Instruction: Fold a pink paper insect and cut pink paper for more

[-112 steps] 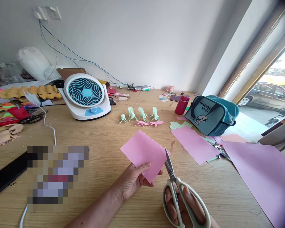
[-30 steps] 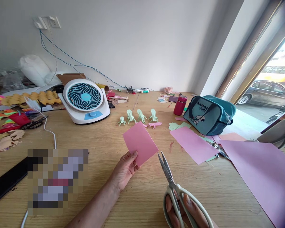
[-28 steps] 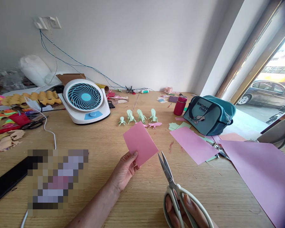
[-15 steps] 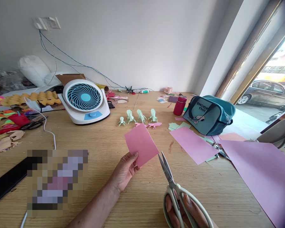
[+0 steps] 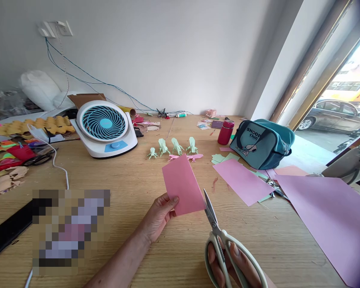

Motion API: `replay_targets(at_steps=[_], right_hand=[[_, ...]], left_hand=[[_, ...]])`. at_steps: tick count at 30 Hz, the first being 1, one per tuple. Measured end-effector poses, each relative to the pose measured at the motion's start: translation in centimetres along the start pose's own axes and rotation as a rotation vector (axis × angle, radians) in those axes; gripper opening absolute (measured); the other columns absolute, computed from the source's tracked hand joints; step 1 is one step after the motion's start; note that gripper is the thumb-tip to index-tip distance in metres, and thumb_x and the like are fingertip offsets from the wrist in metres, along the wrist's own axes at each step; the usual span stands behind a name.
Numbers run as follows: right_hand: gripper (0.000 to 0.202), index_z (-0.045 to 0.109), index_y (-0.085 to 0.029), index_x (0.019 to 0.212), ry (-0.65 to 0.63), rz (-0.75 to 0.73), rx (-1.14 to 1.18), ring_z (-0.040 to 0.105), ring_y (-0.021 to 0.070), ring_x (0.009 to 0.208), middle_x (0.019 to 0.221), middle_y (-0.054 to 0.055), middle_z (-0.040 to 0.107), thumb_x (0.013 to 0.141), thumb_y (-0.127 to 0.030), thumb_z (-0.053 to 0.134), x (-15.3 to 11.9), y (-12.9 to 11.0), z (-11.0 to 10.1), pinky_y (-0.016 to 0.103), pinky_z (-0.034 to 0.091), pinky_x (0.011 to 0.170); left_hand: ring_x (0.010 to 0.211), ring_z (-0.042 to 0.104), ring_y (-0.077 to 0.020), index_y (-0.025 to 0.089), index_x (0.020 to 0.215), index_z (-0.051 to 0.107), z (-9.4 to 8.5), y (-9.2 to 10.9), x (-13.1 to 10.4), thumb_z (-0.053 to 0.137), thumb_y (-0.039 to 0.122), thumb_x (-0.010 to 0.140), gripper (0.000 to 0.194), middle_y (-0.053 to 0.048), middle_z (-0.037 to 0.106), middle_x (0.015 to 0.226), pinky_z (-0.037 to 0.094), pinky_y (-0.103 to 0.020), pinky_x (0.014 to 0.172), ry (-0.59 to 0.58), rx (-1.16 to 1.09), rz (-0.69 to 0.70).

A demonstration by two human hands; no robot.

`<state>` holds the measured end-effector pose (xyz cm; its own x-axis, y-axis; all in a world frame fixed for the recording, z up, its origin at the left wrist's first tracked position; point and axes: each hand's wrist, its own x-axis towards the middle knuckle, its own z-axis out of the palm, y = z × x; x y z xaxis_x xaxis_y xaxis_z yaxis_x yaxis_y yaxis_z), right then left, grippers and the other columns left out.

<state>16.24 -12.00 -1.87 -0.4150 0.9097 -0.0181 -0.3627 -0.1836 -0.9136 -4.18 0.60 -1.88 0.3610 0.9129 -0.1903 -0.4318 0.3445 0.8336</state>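
Observation:
My left hand (image 5: pixel 161 216) pinches a pink sheet of paper (image 5: pixel 184 186) by its lower left edge, thumb on top, and holds it up off the table. In my right hand (image 5: pixel 228 264) is a pair of scissors (image 5: pixel 215 230) with white handles, fingers through the loops. The blades are slightly parted and meet the paper's lower right corner; whether they cut into it I cannot tell. Beyond the paper stand several pale green folded paper figures (image 5: pixel 177 146), with pink folded figures (image 5: pixel 195 157) in front of them, partly hidden by the sheet.
A white fan (image 5: pixel 105 128) stands at the back left. A red flask (image 5: pixel 226 133) and a teal bag (image 5: pixel 259 146) are at the back right. Pink paper sheets (image 5: pixel 243 182) and another pair of scissors (image 5: pixel 277 188) lie to the right. A black object (image 5: pixel 12 228) lies at the left.
The pink sheet has turned and shifted slightly right, so its lower right corner now lies at the blades. The scissors have hardly moved. The whole view has drifted a little.

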Motion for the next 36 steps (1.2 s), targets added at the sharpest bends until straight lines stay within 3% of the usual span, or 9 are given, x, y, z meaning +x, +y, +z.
replay_targets(at_steps=[7, 11, 15, 22, 30, 36], right_hand=[[0.054, 0.056, -0.017, 0.098, 0.075, 0.002, -0.12, 0.046, 0.0127, 0.059, 0.071, 0.003, 0.055, 0.091, -0.067, 0.04, -0.3, 0.5, -0.5, 0.026, 0.035, 0.057], [0.057, 0.057, -0.017, 0.101, 0.015, -0.002, -0.186, 0.044, 0.0126, 0.058, 0.069, 0.002, 0.053, 0.089, -0.07, 0.04, -0.2, 0.5, -0.8, 0.027, 0.035, 0.057], [0.058, 0.06, -0.017, 0.098, -0.017, -0.004, -0.277, 0.041, 0.0119, 0.057, 0.069, 0.002, 0.052, 0.089, -0.071, 0.039, -0.1, -0.2, -0.5, 0.027, 0.035, 0.057], [0.057, 0.058, -0.017, 0.095, 0.013, 0.009, -0.288, 0.04, 0.0113, 0.057, 0.069, 0.002, 0.052, 0.09, -0.07, 0.039, -0.1, -0.2, 0.0, 0.026, 0.034, 0.056], [0.058, 0.058, -0.017, 0.102, 0.04, 0.056, -0.275, 0.046, 0.0138, 0.06, 0.072, 0.004, 0.055, 0.09, -0.07, 0.039, -0.6, 0.4, -0.8, 0.028, 0.036, 0.058], [0.057, 0.058, -0.017, 0.098, 0.079, 0.06, -0.228, 0.042, 0.0116, 0.054, 0.065, 0.001, 0.051, 0.089, -0.07, 0.042, -0.8, 0.6, -0.7, 0.027, 0.034, 0.054]], left_hand=[[0.087, 0.071, -0.021, 0.015, 0.089, 0.077, -0.3, -0.2, -0.3, 0.083, 0.029, 0.071, 0.024, -0.011, 0.076, 0.098, 0.055, -0.031, 0.079, -0.141, 0.019, -0.118], [0.101, 0.069, -0.0263, 0.013, 0.103, 0.073, -0.5, -0.3, -0.3, 0.081, 0.026, 0.074, 0.033, -0.014, 0.074, 0.108, 0.051, -0.038, 0.093, -0.257, -0.078, -0.174], [0.108, 0.067, -0.0269, 0.015, 0.111, 0.069, -0.9, -0.3, 0.1, 0.075, 0.033, 0.081, 0.035, -0.013, 0.072, 0.116, 0.051, -0.042, 0.096, -0.187, -0.216, -0.126], [0.082, 0.072, -0.0194, 0.013, 0.097, 0.073, -1.0, -0.3, 0.4, 0.083, 0.025, 0.072, 0.03, -0.009, 0.077, 0.094, 0.058, -0.031, 0.075, -0.067, -0.19, -0.114], [0.079, 0.071, -0.0174, 0.01, 0.091, 0.075, -1.3, 0.2, 0.7, 0.086, 0.025, 0.067, 0.031, -0.01, 0.078, 0.087, 0.057, -0.028, 0.077, -0.055, -0.121, -0.104], [0.078, 0.071, -0.0164, 0.011, 0.09, 0.076, -1.5, 0.4, 0.8, 0.087, 0.025, 0.066, 0.03, -0.009, 0.077, 0.085, 0.056, -0.027, 0.076, -0.066, -0.099, -0.102]])
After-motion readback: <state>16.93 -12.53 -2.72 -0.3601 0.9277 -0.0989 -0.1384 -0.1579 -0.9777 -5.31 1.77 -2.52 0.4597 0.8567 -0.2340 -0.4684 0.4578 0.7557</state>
